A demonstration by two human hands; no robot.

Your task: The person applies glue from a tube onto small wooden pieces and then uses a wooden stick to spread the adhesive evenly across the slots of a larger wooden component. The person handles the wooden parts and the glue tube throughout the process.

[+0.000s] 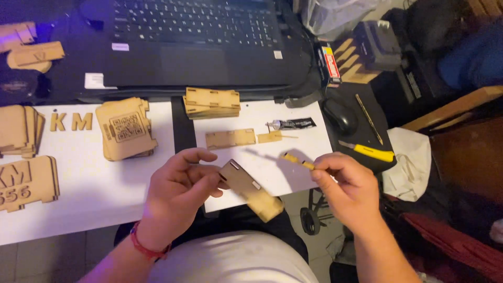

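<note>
L hand [175, 196] is pinching a flat, tan, laser-cut wooden panel w/ notched edges [250, 189] by its upper-left end; panel's long axis is running diagonally, upper left to lower right, far end pointing down toward the lap, over the white table's [94, 199] front edge. R hand [348, 186] is gripping a thin yellow-tipped stick [297, 160], tip aiming up-left at the panel. Hands are apart. Behind: stack of matching notched wooden pieces [211, 102], black laptop [194, 42], yellow-handled knife [367, 151].

Tan wooden panel [250, 189], yellow-handled knife [368, 152], red wristband [148, 248], black laptop [194, 42].
</note>
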